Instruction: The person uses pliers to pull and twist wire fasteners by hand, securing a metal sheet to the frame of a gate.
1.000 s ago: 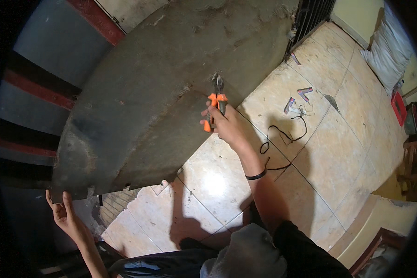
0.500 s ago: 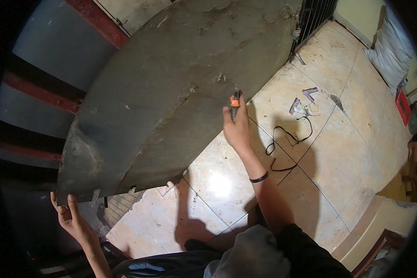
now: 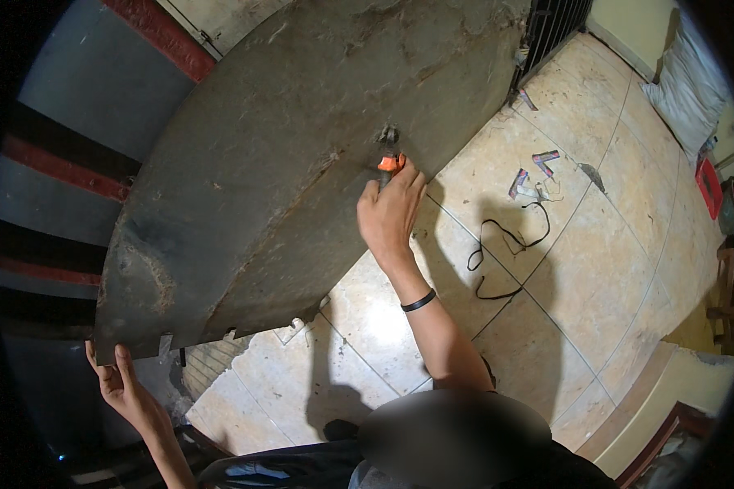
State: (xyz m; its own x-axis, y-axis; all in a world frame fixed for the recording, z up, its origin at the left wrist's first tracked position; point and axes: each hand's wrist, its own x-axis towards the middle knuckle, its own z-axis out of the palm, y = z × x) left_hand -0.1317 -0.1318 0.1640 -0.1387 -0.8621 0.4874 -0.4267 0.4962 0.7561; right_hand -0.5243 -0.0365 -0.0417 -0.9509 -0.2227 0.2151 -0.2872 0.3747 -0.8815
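Observation:
A large dusty grey-brown panel (image 3: pixel 245 163) with a raised ridge and clumps of fluff spans the upper left. Its near left corner is pinched between the thumb and fingers of my left hand (image 3: pixel 128 397). My right hand (image 3: pixel 393 213) is closed round a small orange-and-dark-handled tool (image 3: pixel 390 163), near the panel's right side. The tool's working end is against or close to a grey tuft of fluff (image 3: pixel 388 133); its exact kind is not clear. Short tabs (image 3: pixel 230 334) stick out along the panel's near edge.
Tiled floor (image 3: pixel 612 269) with dirt specks spreads to the right. A black cord (image 3: pixel 479 244) and torn packaging strips (image 3: pixel 546 163) lie on it. A white sack (image 3: pixel 687 90) and red tray (image 3: pixel 707 189) stand far right. Red-and-dark bars (image 3: pixel 65 167) flank the panel's left.
My right hand has shifted left and slightly up with the tool, its wrist turned, and the tool is now by the fluff tuft. My left hand stays at the corner, slightly further left.

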